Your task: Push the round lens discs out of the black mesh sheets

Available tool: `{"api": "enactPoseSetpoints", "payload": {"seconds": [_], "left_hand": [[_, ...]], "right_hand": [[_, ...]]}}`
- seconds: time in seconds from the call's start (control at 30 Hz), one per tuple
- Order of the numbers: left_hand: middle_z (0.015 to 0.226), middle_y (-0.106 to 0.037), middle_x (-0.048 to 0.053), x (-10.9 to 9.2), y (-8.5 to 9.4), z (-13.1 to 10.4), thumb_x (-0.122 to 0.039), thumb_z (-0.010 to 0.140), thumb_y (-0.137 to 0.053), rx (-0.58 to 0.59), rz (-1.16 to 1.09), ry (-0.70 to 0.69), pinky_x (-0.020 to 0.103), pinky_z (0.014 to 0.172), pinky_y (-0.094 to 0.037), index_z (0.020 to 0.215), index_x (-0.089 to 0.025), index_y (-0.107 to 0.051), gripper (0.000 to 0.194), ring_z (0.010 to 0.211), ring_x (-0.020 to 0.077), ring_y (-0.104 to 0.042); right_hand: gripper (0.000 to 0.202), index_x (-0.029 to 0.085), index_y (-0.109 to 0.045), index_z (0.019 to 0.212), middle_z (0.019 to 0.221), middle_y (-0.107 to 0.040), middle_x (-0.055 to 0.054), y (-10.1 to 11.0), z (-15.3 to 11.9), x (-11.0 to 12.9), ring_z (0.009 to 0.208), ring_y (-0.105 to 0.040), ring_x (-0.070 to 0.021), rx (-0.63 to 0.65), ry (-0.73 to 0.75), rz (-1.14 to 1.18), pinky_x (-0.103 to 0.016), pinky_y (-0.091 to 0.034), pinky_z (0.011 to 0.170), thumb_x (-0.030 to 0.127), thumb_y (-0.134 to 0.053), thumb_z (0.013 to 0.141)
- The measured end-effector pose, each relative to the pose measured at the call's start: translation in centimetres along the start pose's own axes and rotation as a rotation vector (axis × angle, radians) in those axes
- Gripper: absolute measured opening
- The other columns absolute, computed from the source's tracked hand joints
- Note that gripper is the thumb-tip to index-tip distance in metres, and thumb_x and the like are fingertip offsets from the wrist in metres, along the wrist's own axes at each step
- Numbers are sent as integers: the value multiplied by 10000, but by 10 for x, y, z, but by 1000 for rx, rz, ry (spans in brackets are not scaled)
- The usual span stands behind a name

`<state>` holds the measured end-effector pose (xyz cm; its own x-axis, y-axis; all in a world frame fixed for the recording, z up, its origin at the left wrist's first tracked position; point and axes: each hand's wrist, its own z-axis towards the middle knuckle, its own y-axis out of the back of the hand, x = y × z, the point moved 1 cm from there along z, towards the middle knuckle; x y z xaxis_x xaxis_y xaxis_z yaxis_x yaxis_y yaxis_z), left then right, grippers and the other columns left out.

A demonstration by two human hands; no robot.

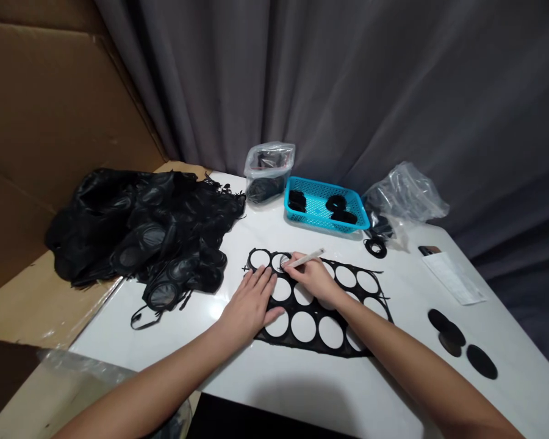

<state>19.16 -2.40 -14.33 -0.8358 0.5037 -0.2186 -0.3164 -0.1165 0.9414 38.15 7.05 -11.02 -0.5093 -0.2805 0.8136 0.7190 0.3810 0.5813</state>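
White table (155,335): holed black sheet (318,310) at centre; black pile (119,213), 10 o'clock; clear bag (268,183), 11; blue basket (327,227), 12; plastic wrap (407,192), 1; paper (455,279), 3; black discs (482,361), 4 o'clock

Grey draped curtain (324,79), glossy white table (165,341), brown cardboard (50,122) at left

Bright turquoise on that perforated basket (327,227), upper centre! Glossy white worktop (343,390) below, black sheet (320,314) patterned with rows of circles mid-frame, dark grey curtain (329,73) above, brown cardboard (50,103) upper left!
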Motion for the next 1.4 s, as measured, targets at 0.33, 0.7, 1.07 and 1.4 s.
{"api": "enactPoseSetpoints", "payload": {"seconds": [0.33,0.7,1.07,1.4], "left_hand": [[1508,-408,155,-3,-1,1,-555,959,-514,21,30,19,486,1169,-269,1434,-78,-473,675,1424,325,-338],[1510,-410,142,-4,1,3,-537,943,-554,50,19,34,488,1171,-263,1442,-84,-471,679,1424,323,-338],[1504,-422,128,-4,-1,3,-540,934,-561,69,30,50,484,1171,-272,1437,-81,-487,685,1420,310,-346],[1498,-429,134,-4,-1,3,-530,928,-578,45,46,33,492,1161,-289,1432,-78,-491,682,1413,320,-357]], "right_hand": [[139,184,-644,859,937,-690,-31,-3,-3,0,893,-631,-180,0,73,10,-298,-452,834,285,-561,907],[217,188,-495,725,724,-628,-25,24,15,-5,677,-557,-176,-56,-83,-216,-287,-369,651,336,-534,878],[127,179,-615,834,903,-664,-17,-3,2,-3,866,-608,-162,73,63,26,-289,-438,810,278,-579,905],[68,163,-588,936,958,-669,-60,-14,-8,-6,912,-564,-199,14,455,-350,-346,-389,825,184,-525,952]]}}
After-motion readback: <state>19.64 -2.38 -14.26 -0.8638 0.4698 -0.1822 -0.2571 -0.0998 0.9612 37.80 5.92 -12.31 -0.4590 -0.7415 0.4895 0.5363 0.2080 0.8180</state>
